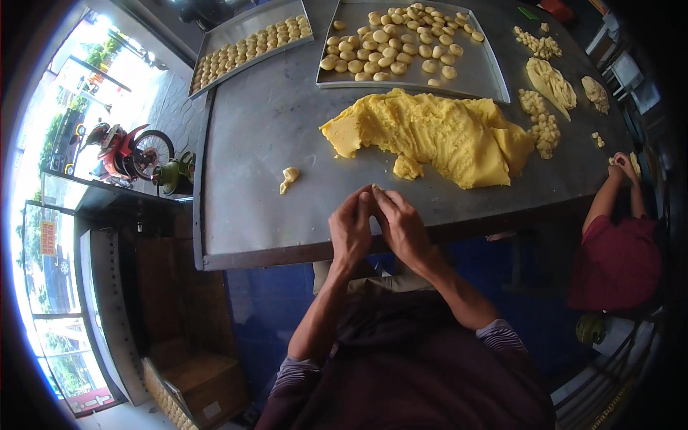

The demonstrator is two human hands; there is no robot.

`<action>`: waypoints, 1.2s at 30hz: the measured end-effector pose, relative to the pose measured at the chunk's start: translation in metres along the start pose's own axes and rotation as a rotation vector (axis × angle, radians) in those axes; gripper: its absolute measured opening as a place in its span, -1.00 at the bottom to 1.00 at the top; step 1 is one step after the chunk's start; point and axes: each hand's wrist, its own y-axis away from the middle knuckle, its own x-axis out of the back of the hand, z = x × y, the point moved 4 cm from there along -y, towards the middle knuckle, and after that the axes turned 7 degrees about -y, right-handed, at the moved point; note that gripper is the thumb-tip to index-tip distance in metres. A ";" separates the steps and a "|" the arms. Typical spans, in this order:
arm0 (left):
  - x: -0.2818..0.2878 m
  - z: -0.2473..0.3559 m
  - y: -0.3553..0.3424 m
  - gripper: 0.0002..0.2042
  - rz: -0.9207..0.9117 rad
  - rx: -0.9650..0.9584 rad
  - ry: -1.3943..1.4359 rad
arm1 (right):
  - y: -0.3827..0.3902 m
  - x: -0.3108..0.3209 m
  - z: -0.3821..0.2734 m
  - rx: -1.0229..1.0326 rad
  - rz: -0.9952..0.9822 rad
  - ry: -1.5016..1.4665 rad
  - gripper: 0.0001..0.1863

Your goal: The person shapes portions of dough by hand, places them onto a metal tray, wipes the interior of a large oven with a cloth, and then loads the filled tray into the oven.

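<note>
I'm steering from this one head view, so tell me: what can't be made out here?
- Head view: the dough piece pinched between left hand and right hand is almost fully covered by the fingertips; shape unclear.
- The far tray is cut off by the top edge.
- The co-worker's hands near the right rim are small and distorted; whatever they hold is unreadable.

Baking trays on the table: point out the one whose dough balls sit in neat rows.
It is the far-left tray, set at an angle with its dough balls in tidy lines. The larger tray beside it holds loosely scattered balls.
</note>
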 end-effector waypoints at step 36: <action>-0.008 -0.016 -0.016 -0.76 -0.140 -0.296 -0.302 | -0.051 0.026 0.019 0.014 -0.061 0.158 -0.65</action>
